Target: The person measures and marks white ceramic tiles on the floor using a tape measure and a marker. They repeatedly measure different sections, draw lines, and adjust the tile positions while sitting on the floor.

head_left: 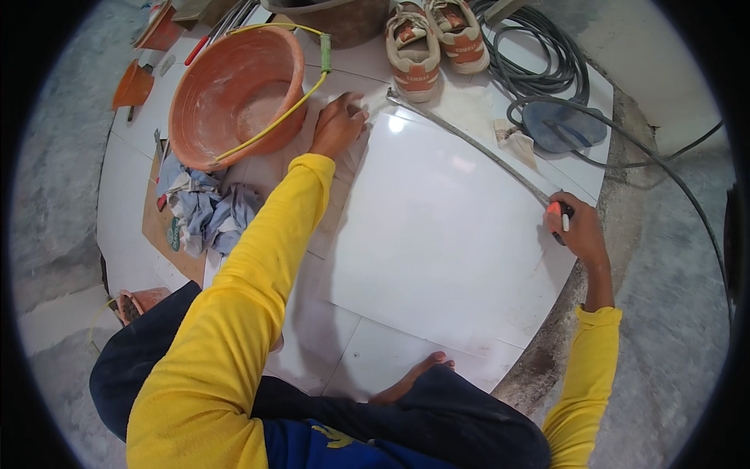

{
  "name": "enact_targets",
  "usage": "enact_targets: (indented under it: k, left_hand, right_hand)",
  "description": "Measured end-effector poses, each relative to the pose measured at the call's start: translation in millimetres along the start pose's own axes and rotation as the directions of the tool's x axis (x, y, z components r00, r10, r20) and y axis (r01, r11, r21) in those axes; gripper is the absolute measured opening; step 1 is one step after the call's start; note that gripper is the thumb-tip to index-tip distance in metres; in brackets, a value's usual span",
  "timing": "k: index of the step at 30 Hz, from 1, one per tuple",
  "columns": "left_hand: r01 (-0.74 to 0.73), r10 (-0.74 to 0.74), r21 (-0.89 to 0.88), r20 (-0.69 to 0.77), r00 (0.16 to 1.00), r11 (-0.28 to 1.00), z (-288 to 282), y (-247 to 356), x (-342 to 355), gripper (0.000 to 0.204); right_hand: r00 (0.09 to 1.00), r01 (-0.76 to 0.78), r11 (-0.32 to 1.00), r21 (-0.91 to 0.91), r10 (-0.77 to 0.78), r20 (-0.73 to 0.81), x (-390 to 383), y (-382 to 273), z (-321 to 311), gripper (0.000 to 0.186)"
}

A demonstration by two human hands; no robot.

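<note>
A large glossy white tile lies on the floor in front of me. My right hand grips a tape measure with an orange and black case at the tile's right edge. A slim white piece, perhaps a pen, also shows between its fingers. The metal tape blade runs out across the tile's far edge, its end near the far left corner. My left hand is just left of that corner, beside the orange bucket. Its fingers are bent but apart, with nothing visible in them.
A pair of shoes and a dark tub stand at the back. Coiled black hose lies far right, near a blue-grey oval piece. Crumpled cloths lie left. Rough bare concrete borders the tiles on the right.
</note>
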State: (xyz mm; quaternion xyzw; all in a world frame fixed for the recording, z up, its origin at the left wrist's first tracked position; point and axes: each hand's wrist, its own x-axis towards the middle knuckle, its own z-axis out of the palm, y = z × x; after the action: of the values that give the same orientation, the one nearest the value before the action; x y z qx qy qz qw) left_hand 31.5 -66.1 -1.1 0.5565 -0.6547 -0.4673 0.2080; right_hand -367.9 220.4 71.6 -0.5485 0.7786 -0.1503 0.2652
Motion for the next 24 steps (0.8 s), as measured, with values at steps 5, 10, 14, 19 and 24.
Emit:
enact_targets:
  k: [5,10,14,19,24]
  left_hand:
    - [-0.346,0.319,0.226,0.149,0.936,0.911,-10.5,10.3,22.5,0.037]
    - [-0.312,0.249,0.314,0.224,0.942,0.897,-18.8,17.1,33.8,0.02]
    - [-0.308,0.237,0.305,0.249,0.939,0.901,-15.7,16.7,32.5,0.02]
    - [-0.342,0.288,0.312,0.207,0.935,0.886,-4.0,8.2,33.6,0.02]
    - [-0.489,0.476,0.336,0.126,0.87,0.805,4.8,3.5,29.0,0.015]
  right_hand:
    - [0.991,0.129,0.99,0.055,-0.13,0.027,14.9,13.0,-19.4,0.034]
    - [0.986,0.166,0.985,0.043,-0.167,0.019,27.5,13.8,-21.8,0.036]
    - [0.983,0.182,0.983,0.022,-0.183,0.009,29.9,21.4,-16.7,0.038]
    - [0.975,0.215,0.976,-0.025,-0.216,-0.058,24.3,27.1,-10.9,0.042]
    - [0.95,0.24,0.956,-0.169,-0.267,-0.162,21.0,28.8,3.2,0.048]
